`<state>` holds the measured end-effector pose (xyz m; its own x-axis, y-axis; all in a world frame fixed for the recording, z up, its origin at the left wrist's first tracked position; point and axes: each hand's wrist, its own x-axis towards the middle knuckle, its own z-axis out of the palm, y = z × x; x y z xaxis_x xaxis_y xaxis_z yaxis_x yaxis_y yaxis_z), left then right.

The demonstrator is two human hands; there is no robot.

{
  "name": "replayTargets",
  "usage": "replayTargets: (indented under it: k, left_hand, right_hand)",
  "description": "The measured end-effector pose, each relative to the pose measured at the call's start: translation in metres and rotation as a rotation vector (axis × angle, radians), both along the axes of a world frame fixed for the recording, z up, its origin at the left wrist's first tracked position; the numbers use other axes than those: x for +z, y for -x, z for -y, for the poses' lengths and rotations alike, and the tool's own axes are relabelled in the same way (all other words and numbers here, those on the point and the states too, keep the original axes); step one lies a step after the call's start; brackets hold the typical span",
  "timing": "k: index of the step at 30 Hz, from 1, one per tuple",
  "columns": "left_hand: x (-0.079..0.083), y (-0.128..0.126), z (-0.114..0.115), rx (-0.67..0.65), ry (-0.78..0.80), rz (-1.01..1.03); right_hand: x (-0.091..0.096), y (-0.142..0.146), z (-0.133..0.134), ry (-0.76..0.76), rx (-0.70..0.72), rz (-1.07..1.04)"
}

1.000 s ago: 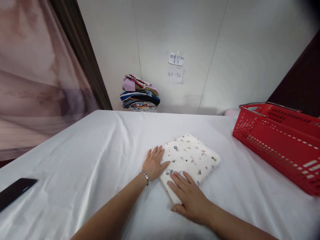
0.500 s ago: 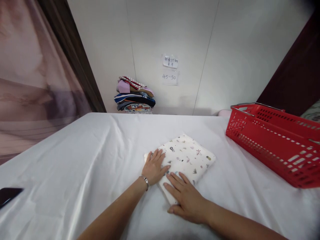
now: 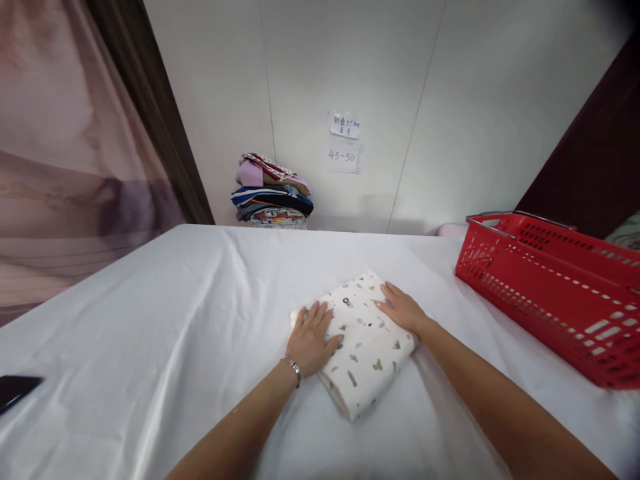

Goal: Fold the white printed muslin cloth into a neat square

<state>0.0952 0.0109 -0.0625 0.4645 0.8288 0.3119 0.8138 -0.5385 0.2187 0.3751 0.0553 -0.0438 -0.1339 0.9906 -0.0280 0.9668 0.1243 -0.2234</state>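
Note:
A folded white cloth with small coloured prints [image 3: 363,347] lies on the white-covered table [image 3: 175,313]. My left hand [image 3: 311,339], a bracelet on its wrist, rests flat with spread fingers on the cloth's left edge. My right hand [image 3: 401,308] lies flat on the cloth's far right corner, fingers stretched out. Neither hand grips anything.
A red plastic basket [image 3: 555,287] stands on the table at the right. A stack of folded clothes [image 3: 273,193] sits against the back wall beneath two paper notes [image 3: 344,141]. A dark phone [image 3: 15,390] lies at the left edge. A pinkish curtain [image 3: 65,153] hangs at left.
My right hand has moved from the cloth's near edge to its far right corner. The cloth has turned a little. My left hand has stayed on the left edge.

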Motion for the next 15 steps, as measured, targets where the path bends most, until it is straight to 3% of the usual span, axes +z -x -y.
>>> replayTargets:
  k: [6, 11, 15]
  left_hand:
    - [-0.002, 0.000, -0.001, -0.005, 0.000, 0.020]
    - [0.001, 0.000, 0.001, 0.002, 0.030, 0.000]
    - [0.001, -0.001, 0.001, 0.003, 0.031, 0.008]
  right_hand:
    - [-0.007, -0.005, -0.001, 0.006, -0.010, -0.086]
    - [0.005, -0.009, -0.011, 0.048, -0.123, -0.286]
    - [0.017, -0.008, -0.027, -0.003, -0.189, -0.297]
